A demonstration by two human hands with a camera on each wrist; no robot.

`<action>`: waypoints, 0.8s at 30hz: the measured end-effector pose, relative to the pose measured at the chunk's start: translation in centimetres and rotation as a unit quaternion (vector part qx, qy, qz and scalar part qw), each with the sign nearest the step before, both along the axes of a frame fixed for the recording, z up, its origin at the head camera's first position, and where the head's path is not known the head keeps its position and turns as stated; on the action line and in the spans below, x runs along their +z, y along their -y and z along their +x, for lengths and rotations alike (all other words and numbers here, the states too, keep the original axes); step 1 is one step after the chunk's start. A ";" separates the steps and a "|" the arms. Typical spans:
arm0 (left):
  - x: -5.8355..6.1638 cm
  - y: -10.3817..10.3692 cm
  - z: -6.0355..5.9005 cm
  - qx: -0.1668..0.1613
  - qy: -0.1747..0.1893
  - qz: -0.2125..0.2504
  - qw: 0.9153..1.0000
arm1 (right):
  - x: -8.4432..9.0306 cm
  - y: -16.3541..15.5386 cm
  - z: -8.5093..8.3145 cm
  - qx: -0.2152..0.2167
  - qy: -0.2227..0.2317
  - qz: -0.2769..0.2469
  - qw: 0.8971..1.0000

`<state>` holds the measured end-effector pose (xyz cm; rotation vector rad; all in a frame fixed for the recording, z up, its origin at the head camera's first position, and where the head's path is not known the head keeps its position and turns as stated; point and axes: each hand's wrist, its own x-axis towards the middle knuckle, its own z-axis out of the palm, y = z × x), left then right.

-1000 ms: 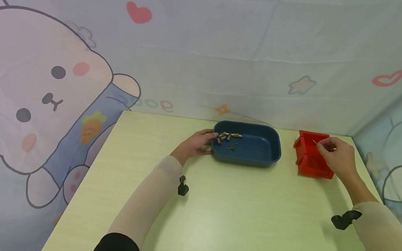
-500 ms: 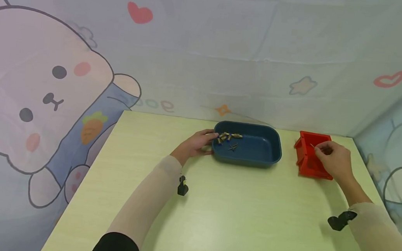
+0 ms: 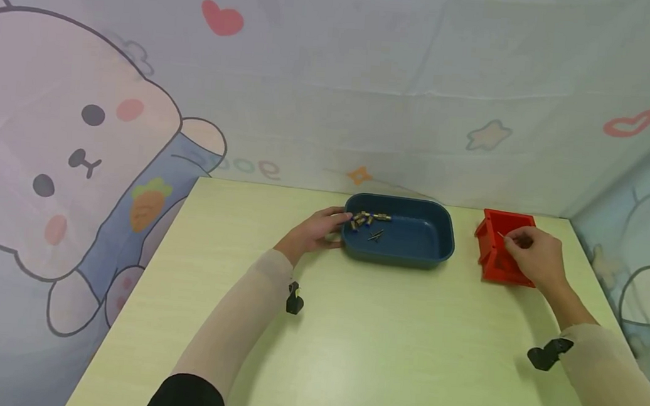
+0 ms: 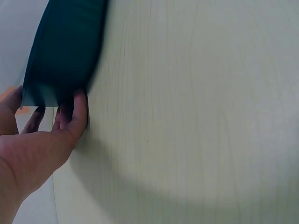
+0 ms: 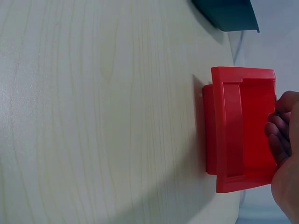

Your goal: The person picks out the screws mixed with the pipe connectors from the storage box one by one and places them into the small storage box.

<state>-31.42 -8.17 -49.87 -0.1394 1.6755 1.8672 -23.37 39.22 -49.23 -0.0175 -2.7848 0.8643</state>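
A person's right hand [image 3: 533,258], at the right of the head view, hovered over an open red plastic bin [image 3: 500,250] with a thin nail-like pin [image 3: 500,235] pinched between its fingertips; the pin's tip stood just above the bin's interior. At centre frame, the left hand [image 3: 314,230] rested with relaxed, nearly straight fingers against the left end of a dark blue oval tray [image 3: 412,253], steadying it without clasping it.

The pin was slender and held only at its end, so a loosened pinch before it passed the rim could have sent it onto the pale wooden table [image 3: 349,343], where it might have rolled. The light bin stood near the table's right edge, and a knock from the hand could have shoved it toward that edge.

One tray, one bin and one held pin were in view. In the tray's upper left corner lay a cluster of small brass fittings [image 3: 365,219], perhaps six to eight, too small to count surely, and just below them what looked like two dark pins [image 3: 375,235] crossed together. What the bin held could not be made out.
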 end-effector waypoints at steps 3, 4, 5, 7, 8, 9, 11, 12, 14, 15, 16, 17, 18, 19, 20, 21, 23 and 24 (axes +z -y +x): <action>0.0 0.0 0.0 -0.003 0.000 -0.002 1.000 | 0.1 0.1 0.0 -0.002 0.003 -0.003 1.000; 0.0 0.0 0.0 -0.003 0.000 -0.001 1.000 | 0.1 0.1 0.0 -0.003 0.004 -0.005 1.000; 0.1 0.1 0.0 -0.003 0.001 0.003 1.000 | 0.2 0.1 0.1 -0.002 0.005 -0.006 1.000; 0.2 0.1 0.0 -0.005 0.002 0.007 1.000 | 0.2 0.1 0.1 -0.002 0.007 -0.005 1.000; 0.2 0.1 0.1 -0.005 0.004 0.012 1.000 | 0.2 0.1 0.1 -0.002 0.007 -0.004 1.000; 0.3 0.1 0.1 -0.005 0.005 0.014 1.000 | 0.2 0.1 0.1 -0.001 0.007 -0.004 1.000; 0.3 0.1 0.1 -0.006 0.006 0.015 1.000 | 0.2 0.1 0.1 -0.001 0.008 -0.004 1.000; 0.3 0.1 0.1 -0.005 0.005 0.013 1.000 | 0.2 0.1 0.0 0.000 0.008 -0.004 1.000; 0.3 0.0 0.1 -0.003 0.007 0.010 1.000 | 0.2 0.1 0.0 0.000 0.008 -0.004 1.000; 0.3 0.0 0.1 -0.003 0.007 0.008 1.000 | 0.2 0.1 -0.1 0.000 0.011 -0.005 1.000; 0.3 0.0 0.1 -0.002 0.008 0.007 1.000 | 0.2 0.1 -0.1 -0.001 0.013 -0.006 1.000; 0.3 0.0 0.0 -0.002 0.008 0.006 1.000 | 0.2 0.1 -0.1 -0.001 0.014 -0.006 1.000; 0.2 0.0 0.0 -0.002 0.007 0.005 1.000 | 0.3 0.2 -0.1 -0.002 0.015 -0.007 1.000; 0.2 0.0 0.0 -0.003 0.008 0.006 1.000 | 0.3 0.3 -0.1 -0.003 0.017 -0.008 1.000; 0.2 0.0 0.0 -0.003 0.007 0.006 1.000 | 0.4 0.4 -0.2 -0.003 0.018 -0.009 1.000; 0.2 0.0 0.0 -0.003 0.007 0.006 1.000 | 0.5 0.6 -0.2 -0.003 0.019 -0.010 1.000; 0.1 0.0 0.0 -0.003 0.006 0.007 1.000 | 0.7 1.0 -0.2 -0.001 0.019 -0.013 1.000; 0.1 0.1 0.0 -0.002 0.006 0.008 1.000 | 0.9 1.2 -0.3 0.002 0.018 -0.014 1.000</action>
